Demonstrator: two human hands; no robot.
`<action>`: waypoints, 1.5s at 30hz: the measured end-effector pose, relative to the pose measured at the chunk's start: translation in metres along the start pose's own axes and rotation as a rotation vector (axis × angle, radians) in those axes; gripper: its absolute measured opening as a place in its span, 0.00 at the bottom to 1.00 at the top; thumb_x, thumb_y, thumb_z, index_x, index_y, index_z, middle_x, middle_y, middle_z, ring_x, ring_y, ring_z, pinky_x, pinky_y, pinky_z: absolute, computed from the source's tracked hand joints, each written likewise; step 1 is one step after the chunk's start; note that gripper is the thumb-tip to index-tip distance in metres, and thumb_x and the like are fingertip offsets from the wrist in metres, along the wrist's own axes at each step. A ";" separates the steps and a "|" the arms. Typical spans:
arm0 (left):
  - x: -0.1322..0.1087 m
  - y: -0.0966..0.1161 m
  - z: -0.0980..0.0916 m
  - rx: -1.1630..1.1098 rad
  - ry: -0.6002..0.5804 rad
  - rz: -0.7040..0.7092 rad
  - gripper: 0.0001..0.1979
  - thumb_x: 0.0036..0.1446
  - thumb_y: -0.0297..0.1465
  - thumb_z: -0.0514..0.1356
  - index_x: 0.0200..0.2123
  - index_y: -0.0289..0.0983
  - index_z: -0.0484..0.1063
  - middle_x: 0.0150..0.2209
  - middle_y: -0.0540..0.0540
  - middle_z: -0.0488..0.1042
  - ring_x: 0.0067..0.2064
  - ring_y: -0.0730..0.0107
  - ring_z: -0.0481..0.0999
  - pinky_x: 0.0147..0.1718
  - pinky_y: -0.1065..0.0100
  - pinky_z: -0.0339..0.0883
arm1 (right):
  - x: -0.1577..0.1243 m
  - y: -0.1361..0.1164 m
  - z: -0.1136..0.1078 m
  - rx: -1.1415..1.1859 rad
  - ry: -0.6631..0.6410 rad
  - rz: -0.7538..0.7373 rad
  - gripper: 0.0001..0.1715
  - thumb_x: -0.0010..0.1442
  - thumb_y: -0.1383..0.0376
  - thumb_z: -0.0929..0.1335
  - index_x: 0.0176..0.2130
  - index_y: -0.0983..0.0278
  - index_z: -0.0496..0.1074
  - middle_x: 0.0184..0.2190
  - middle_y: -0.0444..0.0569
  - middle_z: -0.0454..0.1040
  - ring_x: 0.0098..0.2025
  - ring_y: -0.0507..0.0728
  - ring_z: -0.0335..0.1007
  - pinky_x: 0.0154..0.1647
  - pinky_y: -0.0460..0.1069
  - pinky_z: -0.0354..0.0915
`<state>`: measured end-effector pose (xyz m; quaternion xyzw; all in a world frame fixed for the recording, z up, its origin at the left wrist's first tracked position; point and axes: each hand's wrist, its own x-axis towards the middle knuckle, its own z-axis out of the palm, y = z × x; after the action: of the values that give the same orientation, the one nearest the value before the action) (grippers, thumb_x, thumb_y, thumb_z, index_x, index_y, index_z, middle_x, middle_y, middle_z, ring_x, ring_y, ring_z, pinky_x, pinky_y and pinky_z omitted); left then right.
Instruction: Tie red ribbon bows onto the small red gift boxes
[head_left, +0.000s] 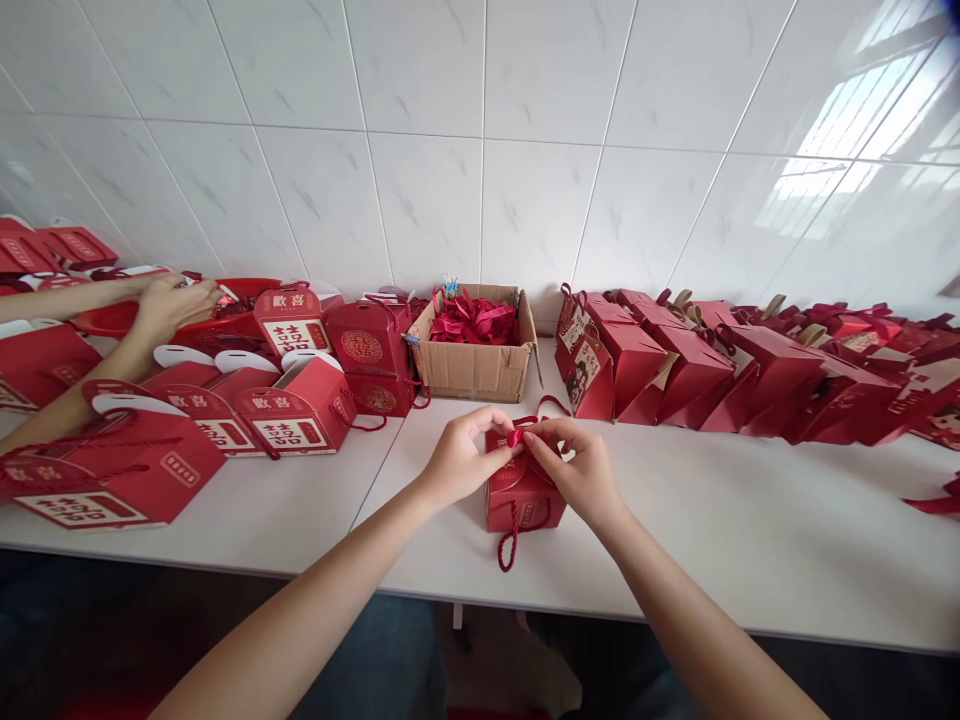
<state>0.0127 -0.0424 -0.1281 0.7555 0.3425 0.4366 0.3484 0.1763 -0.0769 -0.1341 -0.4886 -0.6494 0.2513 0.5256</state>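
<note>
A small red gift box (519,495) stands upright on the white table (750,540) in front of me, a red cord handle hanging down its front. A red ribbon (517,436) lies across its top. My left hand (459,455) pinches the ribbon from the left side. My right hand (576,462) pinches it from the right, fingers closed on the ribbon over the box top.
A cardboard box (474,368) of red ribbons sits behind the gift box. Rows of red gift boxes (697,365) line the wall to the right. Folded red boxes (285,405) lie at left, where another person's hands (169,300) reach over a red tray.
</note>
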 end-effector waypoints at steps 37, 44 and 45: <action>0.010 0.005 -0.013 0.392 -0.143 0.202 0.04 0.55 0.25 0.57 0.32 0.39 0.68 0.34 0.50 0.76 0.38 0.67 0.72 0.48 0.59 0.58 | 0.007 -0.006 -0.018 0.064 -0.327 0.287 0.13 0.56 0.56 0.68 0.30 0.61 0.78 0.63 0.52 0.59 0.68 0.64 0.44 0.61 0.60 0.51; 0.007 0.007 -0.008 0.354 -0.186 0.211 0.04 0.54 0.25 0.57 0.33 0.40 0.67 0.35 0.50 0.75 0.41 0.67 0.72 0.46 0.62 0.58 | 0.003 -0.007 -0.024 0.073 -0.344 0.300 0.15 0.55 0.53 0.69 0.27 0.61 0.78 0.63 0.52 0.58 0.63 0.66 0.55 0.56 0.60 0.60; 0.007 0.009 -0.007 0.384 -0.188 0.220 0.05 0.54 0.24 0.57 0.33 0.40 0.67 0.35 0.51 0.75 0.40 0.67 0.72 0.47 0.61 0.57 | 0.003 -0.007 -0.023 0.084 -0.349 0.311 0.16 0.55 0.53 0.69 0.27 0.61 0.78 0.63 0.52 0.59 0.63 0.66 0.56 0.55 0.60 0.60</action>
<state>0.0110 -0.0396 -0.1144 0.8779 0.3010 0.3266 0.1790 0.1955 -0.0817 -0.1194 -0.5098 -0.6364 0.4367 0.3799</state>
